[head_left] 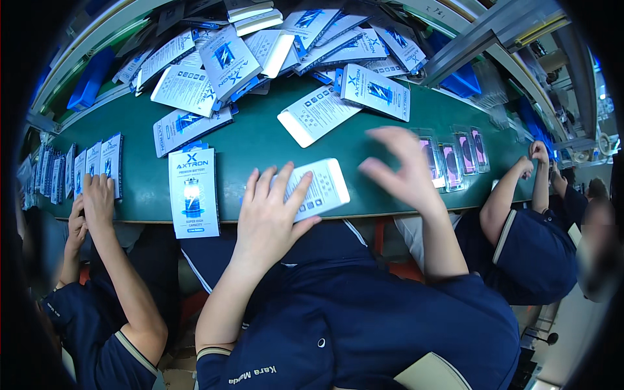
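From my remote feed, I see the left hand [268, 203], its fingers laid across a white box [330, 186] at the green table's [260, 138] near edge; whether they grip, I cannot tell. The right hand [408, 168], empty, fingers parted, hovers to the box's right.

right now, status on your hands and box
Left hand spread over white box. Right hand open, empty. Another box to the left; box pile farther back.

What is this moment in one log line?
left hand: on white cardboard box; right hand: open, raised; beyond: heaped blue-white cardboard boxes
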Demonstrator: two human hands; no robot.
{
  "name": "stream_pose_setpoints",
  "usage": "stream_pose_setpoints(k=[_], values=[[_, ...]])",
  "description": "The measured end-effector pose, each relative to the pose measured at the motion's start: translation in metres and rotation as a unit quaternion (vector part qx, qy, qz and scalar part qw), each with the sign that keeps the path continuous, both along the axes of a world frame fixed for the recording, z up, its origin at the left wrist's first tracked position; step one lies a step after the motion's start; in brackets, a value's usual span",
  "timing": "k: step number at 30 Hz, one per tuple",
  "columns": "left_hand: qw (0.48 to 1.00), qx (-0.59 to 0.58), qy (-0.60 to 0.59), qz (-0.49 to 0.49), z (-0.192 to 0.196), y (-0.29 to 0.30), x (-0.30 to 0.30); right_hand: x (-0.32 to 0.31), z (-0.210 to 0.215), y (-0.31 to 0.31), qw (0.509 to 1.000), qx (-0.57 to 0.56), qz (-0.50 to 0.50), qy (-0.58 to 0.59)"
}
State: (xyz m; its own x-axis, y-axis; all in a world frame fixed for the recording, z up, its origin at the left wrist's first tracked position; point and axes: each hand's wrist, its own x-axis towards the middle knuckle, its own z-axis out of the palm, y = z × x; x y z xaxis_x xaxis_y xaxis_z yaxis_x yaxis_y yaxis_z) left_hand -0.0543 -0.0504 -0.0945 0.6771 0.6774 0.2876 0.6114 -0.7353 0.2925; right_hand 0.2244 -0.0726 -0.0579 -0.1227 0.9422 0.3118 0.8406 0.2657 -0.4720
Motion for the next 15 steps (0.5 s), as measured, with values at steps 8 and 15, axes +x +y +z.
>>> stream_pose_setpoints(k=[8,15], values=[[0.995,-0.083,-0.042,-0.035,0.014,0.017,0.011,-0.001,-0.047,-0.06,0.97,0.09,-0.195,-0.117],[0.991,-0.094,-0.083,-0.04,0.013,0.026,0.007,0.016,-0.026,-0.039,0.981,-0.142,0.099,0.089]])
